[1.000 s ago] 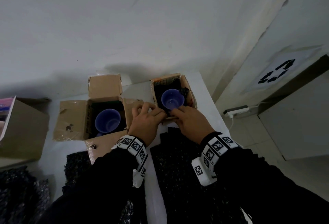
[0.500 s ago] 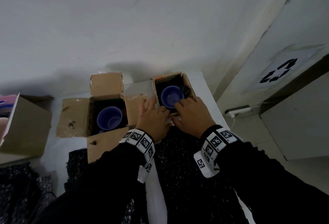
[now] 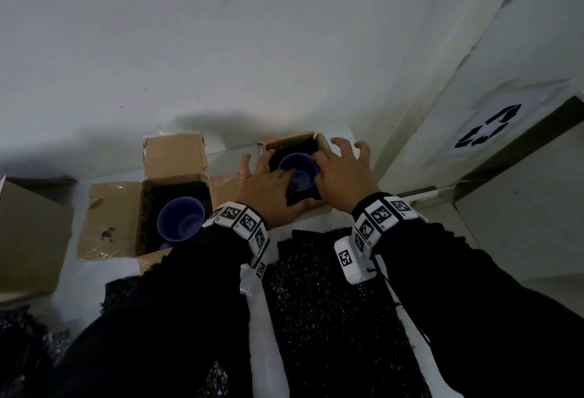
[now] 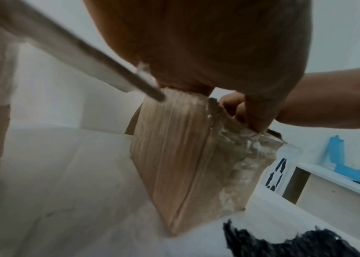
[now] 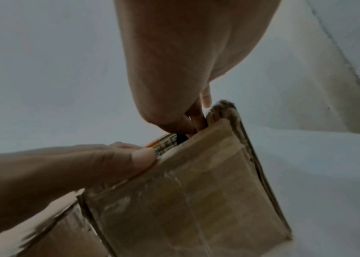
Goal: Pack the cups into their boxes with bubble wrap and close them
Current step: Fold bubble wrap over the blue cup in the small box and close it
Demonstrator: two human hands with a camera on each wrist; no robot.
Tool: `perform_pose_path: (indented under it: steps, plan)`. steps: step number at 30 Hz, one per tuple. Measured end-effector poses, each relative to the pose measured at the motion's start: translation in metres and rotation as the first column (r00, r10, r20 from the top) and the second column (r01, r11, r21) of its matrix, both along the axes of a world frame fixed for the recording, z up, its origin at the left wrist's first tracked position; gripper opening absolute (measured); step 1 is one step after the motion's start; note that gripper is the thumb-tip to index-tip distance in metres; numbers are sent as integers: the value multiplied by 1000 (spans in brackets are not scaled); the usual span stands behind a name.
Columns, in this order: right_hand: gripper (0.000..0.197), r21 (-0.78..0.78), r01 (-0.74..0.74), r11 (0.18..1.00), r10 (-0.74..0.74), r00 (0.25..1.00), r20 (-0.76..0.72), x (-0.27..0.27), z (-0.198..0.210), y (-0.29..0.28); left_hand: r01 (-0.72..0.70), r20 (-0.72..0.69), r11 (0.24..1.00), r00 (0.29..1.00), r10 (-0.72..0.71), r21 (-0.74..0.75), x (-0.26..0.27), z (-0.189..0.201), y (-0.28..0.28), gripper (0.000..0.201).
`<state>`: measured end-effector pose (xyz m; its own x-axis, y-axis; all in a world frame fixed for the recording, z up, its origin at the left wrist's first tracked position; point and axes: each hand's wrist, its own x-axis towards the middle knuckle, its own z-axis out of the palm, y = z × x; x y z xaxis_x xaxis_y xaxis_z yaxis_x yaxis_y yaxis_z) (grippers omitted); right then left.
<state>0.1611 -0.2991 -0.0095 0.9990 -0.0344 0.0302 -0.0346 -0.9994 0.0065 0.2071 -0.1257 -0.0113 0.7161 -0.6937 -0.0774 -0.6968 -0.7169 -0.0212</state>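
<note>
A purple cup (image 3: pixel 298 173) stands upright in the right cardboard box (image 3: pixel 290 140), with black bubble wrap around it inside. My left hand (image 3: pixel 268 181) lies over the box's left near corner, fingers stretched past the cup's rim and thumb along the near wall. My right hand (image 3: pixel 343 170) is over the box's right side with fingers spread, some dipping in beside the cup. The left wrist view shows my left palm (image 4: pixel 196 43) bearing on the box (image 4: pixel 185 165). In the right wrist view my right hand (image 5: pixel 185 60) pokes fingers into the box (image 5: pixel 196 191). A second purple cup (image 3: pixel 180 222) sits in the open left box (image 3: pixel 110 217).
Sheets of black bubble wrap (image 3: pixel 331 303) lie on the white table (image 3: pixel 257 299) under my forearms. A third cardboard box (image 3: pixel 28 239) stands at the far left. The wall is right behind the boxes. A cabinet with a recycling sign (image 3: pixel 486 129) stands to the right.
Both hands have moved forward from the box's near edge to over its opening. The right hand's fingers have spread toward the far right side; the left fingers reach in beside the cup.
</note>
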Motion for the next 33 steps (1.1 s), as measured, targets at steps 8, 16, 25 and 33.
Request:
perform_pose_path:
  steps: [8,16,25,33]
  plan:
    - [29,-9,-13,1000,13,997,74,34,6,5,-19,48,984,998,27,-175,22,4,-3,47]
    - [39,-64,-158,985,155,986,-59,43,-13,8,-62,102,998,993,65,-32,24,0,-9,48]
    - [22,-174,-49,983,69,992,109,44,-5,16,-80,10,997,997,80,-13,26,2,-6,53]
    - [18,-99,-16,995,33,984,176,23,-9,4,-45,94,998,994,49,-43,21,7,-5,43]
